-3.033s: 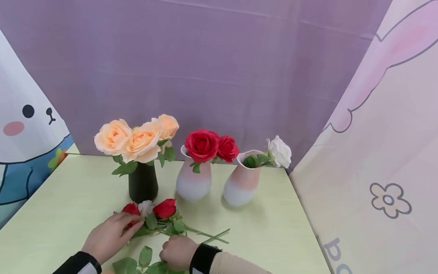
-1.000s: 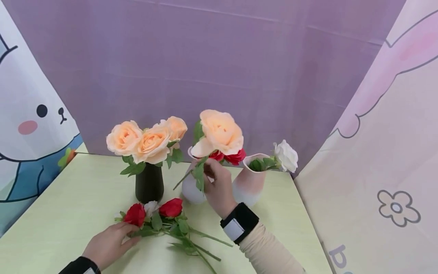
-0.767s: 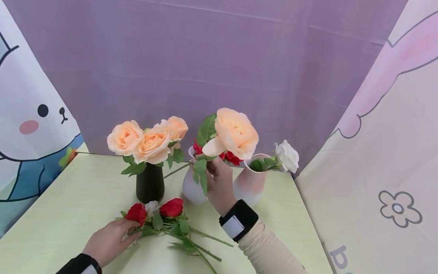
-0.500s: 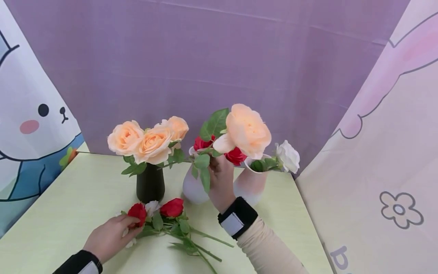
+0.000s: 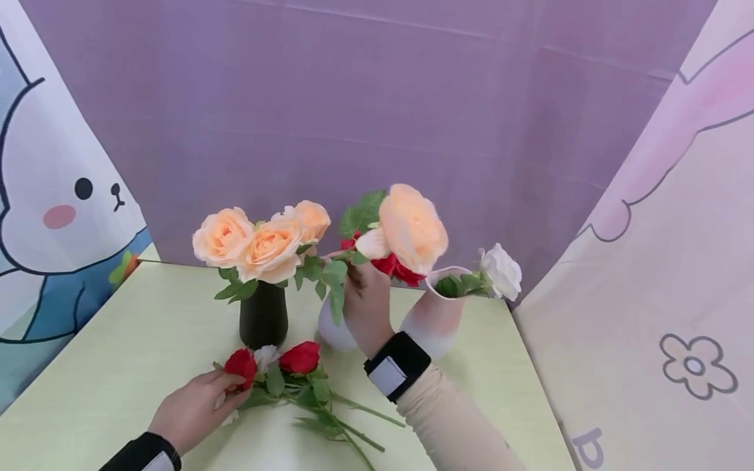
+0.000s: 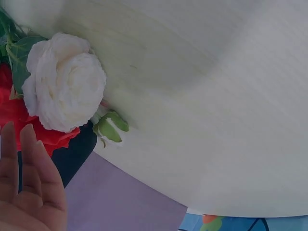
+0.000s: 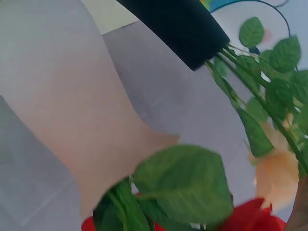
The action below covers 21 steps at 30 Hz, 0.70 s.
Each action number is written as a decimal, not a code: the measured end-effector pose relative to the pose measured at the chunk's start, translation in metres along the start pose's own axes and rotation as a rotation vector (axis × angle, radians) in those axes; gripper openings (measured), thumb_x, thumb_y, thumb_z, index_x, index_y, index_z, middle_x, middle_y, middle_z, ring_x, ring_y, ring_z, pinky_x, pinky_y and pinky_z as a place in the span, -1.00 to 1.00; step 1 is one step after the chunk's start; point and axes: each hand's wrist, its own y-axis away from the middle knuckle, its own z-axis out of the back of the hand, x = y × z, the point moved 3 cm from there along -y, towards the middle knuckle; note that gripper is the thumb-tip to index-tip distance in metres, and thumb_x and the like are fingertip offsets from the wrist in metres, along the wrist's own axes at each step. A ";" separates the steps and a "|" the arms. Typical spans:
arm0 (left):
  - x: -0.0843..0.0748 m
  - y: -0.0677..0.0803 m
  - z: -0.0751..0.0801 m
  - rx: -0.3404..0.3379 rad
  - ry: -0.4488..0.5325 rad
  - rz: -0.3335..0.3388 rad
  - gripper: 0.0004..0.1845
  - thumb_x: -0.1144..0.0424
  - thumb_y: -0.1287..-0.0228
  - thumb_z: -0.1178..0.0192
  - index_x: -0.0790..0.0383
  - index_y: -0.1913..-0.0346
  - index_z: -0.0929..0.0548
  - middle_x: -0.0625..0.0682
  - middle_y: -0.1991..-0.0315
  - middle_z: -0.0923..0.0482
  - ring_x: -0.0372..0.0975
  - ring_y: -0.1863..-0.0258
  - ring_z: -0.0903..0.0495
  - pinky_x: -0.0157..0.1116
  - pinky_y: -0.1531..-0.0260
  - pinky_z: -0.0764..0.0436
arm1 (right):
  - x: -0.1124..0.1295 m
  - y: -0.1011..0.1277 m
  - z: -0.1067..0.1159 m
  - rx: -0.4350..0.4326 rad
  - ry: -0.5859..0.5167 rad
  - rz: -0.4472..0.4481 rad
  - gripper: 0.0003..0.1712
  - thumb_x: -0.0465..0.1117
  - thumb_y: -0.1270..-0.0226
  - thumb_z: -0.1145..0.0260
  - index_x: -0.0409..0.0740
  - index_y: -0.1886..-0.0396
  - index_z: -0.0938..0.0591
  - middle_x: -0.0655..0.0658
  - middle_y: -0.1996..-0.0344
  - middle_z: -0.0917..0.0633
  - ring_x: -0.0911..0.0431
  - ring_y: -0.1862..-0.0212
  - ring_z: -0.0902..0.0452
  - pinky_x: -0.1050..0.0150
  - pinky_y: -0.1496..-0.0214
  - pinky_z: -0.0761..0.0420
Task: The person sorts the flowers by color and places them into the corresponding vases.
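Note:
My right hand (image 5: 366, 304) pinches the stem of a peach rose (image 5: 415, 229), raised before the middle pink-and-white vase (image 5: 334, 330). Its bloom leans right; its stem points left at the black vase (image 5: 263, 317), which bears several peach roses (image 5: 269, 248). In the right wrist view a stem (image 7: 262, 101) reaches the black vase's mouth (image 7: 211, 55); how deep it goes I cannot tell. Near the front, my left hand (image 5: 191, 405) touches a red rose (image 5: 240, 367) lying on the table, its fingers fairly straight. A white rose (image 6: 67, 84) lies beside them.
Another red rose (image 5: 300, 358) and a small white bloom (image 5: 266, 355) lie with crossed stems on the table (image 5: 118, 366). Red roses (image 5: 406, 271) stand in the middle vase. The right-hand vase (image 5: 432, 324) bears a white rose (image 5: 502, 271). A purple cloth (image 5: 353, 98) hangs behind.
My right hand has lifted the peach rose off the table to the vases, and its stem has swung left to the black vase. My left hand stays by the red rose.

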 end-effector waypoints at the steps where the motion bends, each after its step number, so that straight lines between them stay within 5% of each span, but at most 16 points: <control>1: 0.007 -0.001 -0.007 -0.011 0.012 -0.005 -0.64 -0.26 -0.14 -0.33 -0.13 0.15 -0.76 -0.19 0.26 -0.67 -0.34 0.33 -0.59 -0.25 0.41 -0.68 | -0.004 0.002 -0.007 0.012 0.011 -0.002 -0.77 -0.01 -0.47 -0.24 0.30 -0.03 -0.70 0.33 0.29 -0.73 0.36 0.31 -0.66 0.40 0.27 -0.63; 4: 0.045 -0.010 -0.050 -0.078 0.052 -0.067 -0.57 -0.38 -0.14 -0.24 -0.19 0.14 -0.74 -0.19 0.27 -0.66 -0.37 0.36 -0.57 -0.23 0.51 -0.63 | -0.017 0.008 -0.026 0.009 0.114 -0.008 -0.88 0.04 -0.46 -0.23 0.39 0.13 -0.68 0.32 0.45 -0.63 0.39 0.39 -0.55 0.39 0.39 -0.54; 7: 0.096 -0.024 -0.109 -0.119 0.056 -0.081 -0.55 -0.40 -0.10 -0.26 -0.23 0.09 -0.72 -0.19 0.25 -0.66 -0.36 0.37 -0.57 -0.07 0.55 -0.62 | -0.032 0.017 -0.049 0.036 0.175 -0.032 -0.89 0.07 -0.47 -0.20 0.50 0.20 -0.62 0.32 0.44 -0.59 0.40 0.36 -0.52 0.38 0.39 -0.50; 9: 0.129 -0.033 -0.150 -0.136 0.034 -0.045 -0.56 -0.40 -0.04 -0.31 -0.33 0.07 -0.69 -0.26 0.24 -0.62 -0.38 0.38 -0.54 0.01 0.59 -0.60 | -0.043 0.022 -0.064 0.078 0.160 -0.049 -0.84 0.02 -0.48 -0.17 0.52 0.15 -0.59 0.32 0.35 -0.61 0.38 0.28 -0.52 0.37 0.33 -0.51; 12: 0.158 -0.040 -0.187 -0.133 -0.003 0.018 -0.54 -0.51 0.02 -0.24 -0.48 0.06 -0.62 -0.38 0.21 -0.58 -0.40 0.34 -0.54 0.09 0.61 -0.59 | -0.056 0.026 -0.083 0.122 0.131 -0.058 -0.76 -0.03 -0.49 -0.17 0.51 0.02 -0.57 0.31 0.26 -0.60 0.36 0.22 -0.50 0.37 0.25 -0.51; 15: 0.156 -0.037 -0.184 -0.143 -0.017 0.015 -0.53 -0.49 0.02 -0.25 -0.45 0.07 -0.63 -0.34 0.20 -0.61 -0.38 0.35 -0.57 0.09 0.61 -0.59 | -0.061 0.023 -0.098 0.106 0.140 -0.007 -0.82 -0.07 -0.46 -0.21 0.38 0.08 -0.62 0.24 0.39 -0.55 0.33 0.32 -0.43 0.36 0.33 -0.46; 21: 0.104 -0.017 -0.118 -0.106 0.045 -0.047 -0.47 -0.47 -0.06 -0.21 -0.24 0.06 -0.70 -0.16 0.18 -0.67 -0.31 0.34 -0.60 -0.03 0.51 -0.65 | -0.080 0.018 -0.128 0.114 0.190 0.026 -0.93 -0.06 -0.42 -0.25 0.24 0.25 -0.65 0.21 0.53 -0.49 0.32 0.43 -0.38 0.37 0.42 -0.40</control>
